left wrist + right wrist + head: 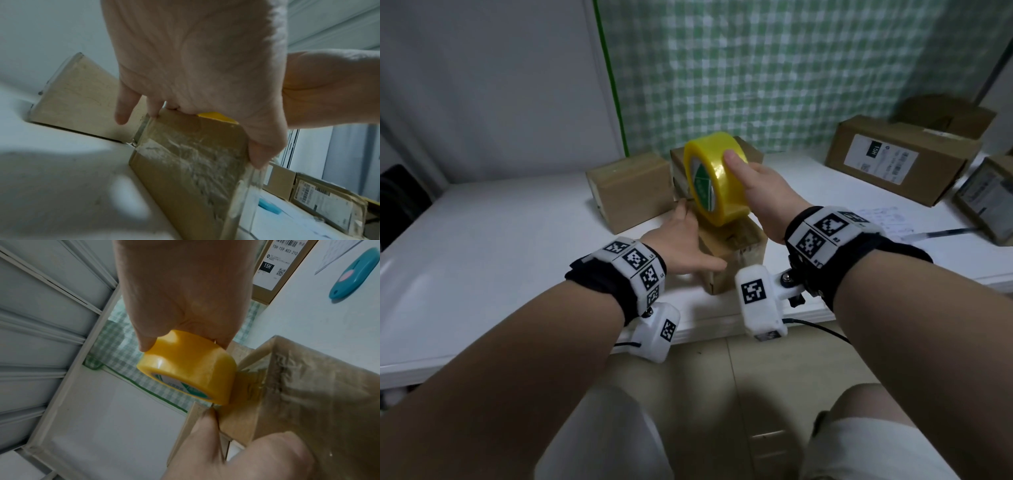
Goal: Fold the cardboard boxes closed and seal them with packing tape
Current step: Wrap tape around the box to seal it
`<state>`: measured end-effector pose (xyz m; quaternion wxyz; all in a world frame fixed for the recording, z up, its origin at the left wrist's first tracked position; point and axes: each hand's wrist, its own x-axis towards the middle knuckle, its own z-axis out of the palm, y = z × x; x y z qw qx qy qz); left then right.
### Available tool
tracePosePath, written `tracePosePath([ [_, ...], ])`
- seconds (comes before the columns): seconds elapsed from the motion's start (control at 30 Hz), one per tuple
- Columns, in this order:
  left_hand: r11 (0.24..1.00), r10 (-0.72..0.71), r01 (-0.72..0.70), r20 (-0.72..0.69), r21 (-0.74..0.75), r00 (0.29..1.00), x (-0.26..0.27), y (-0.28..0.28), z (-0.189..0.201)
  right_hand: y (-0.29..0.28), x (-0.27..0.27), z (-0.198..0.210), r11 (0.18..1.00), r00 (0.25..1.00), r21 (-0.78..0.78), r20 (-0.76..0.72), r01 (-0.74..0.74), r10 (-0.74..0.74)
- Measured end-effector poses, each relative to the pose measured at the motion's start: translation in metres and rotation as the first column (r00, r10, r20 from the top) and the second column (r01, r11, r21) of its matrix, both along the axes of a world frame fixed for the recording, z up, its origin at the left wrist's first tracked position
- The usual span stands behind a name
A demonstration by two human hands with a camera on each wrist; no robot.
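A small brown cardboard box (736, 253) stands near the white table's front edge, its flaps folded shut and clear tape on its sides (191, 159). My left hand (681, 240) grips it, thumb (265, 146) on the near corner and fingers bent over the far edge (205, 426). My right hand (760, 192) holds a yellow roll of packing tape (717, 178) upright on the box top, thumb and fingers round its rim (189, 368). A short strip runs from the roll onto the box's far edge (244, 386).
Two sealed small boxes (630, 188) (751, 152) stand just behind. A larger labelled box (900, 161) and more boxes (989, 202) sit at the right. A teal cutter (353, 275), a pen (941, 233) and a paper sheet (883, 216) lie on the table (500, 222).
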<state>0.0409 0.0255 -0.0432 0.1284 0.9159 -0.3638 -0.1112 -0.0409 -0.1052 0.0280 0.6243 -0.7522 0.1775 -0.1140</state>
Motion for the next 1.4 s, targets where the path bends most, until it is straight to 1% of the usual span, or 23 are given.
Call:
tracePosePath([
  [0.23,0.997,0.024,-0.033,0.125,0.07,0.992,-0.007,-0.002,0.001,0.003,0.004,-0.002,1.0,1.0,0.005,-0.018,0.01,-0.009],
  [0.5,0.986,0.025,-0.052,0.164,0.159,0.986,-0.015,-0.005,0.009,0.006,-0.006,0.007,0.999,0.999,0.025,-0.051,0.021,-0.019],
  [0.67,0.986,0.027,-0.056,0.179,0.159,0.983,-0.019,-0.006,0.013,0.002,-0.014,0.01,1.0,0.998,-0.001,-0.066,0.024,-0.024],
  [0.9,0.986,0.032,-0.059,0.171,0.156,0.985,-0.019,-0.006,0.014,-0.001,-0.032,0.018,0.997,0.996,-0.054,-0.07,0.051,-0.055],
  [1.03,0.988,0.015,-0.035,0.132,0.154,0.991,-0.017,-0.006,0.014,-0.003,-0.042,0.018,0.996,0.994,-0.016,-0.076,0.083,-0.084],
  [1.2,0.988,-0.001,-0.018,0.126,0.156,0.992,-0.014,-0.01,0.014,-0.004,-0.059,0.023,0.993,0.988,0.025,-0.106,0.115,-0.112],
  [1.3,0.991,0.014,-0.03,0.12,0.133,0.993,-0.013,-0.012,0.013,-0.003,-0.068,0.027,0.995,0.986,0.03,-0.14,0.092,-0.087],
  [1.4,0.981,0.03,-0.053,0.125,0.185,0.992,-0.014,-0.013,0.014,-0.003,-0.08,0.026,0.999,0.981,0.01,-0.19,0.049,-0.046],
])
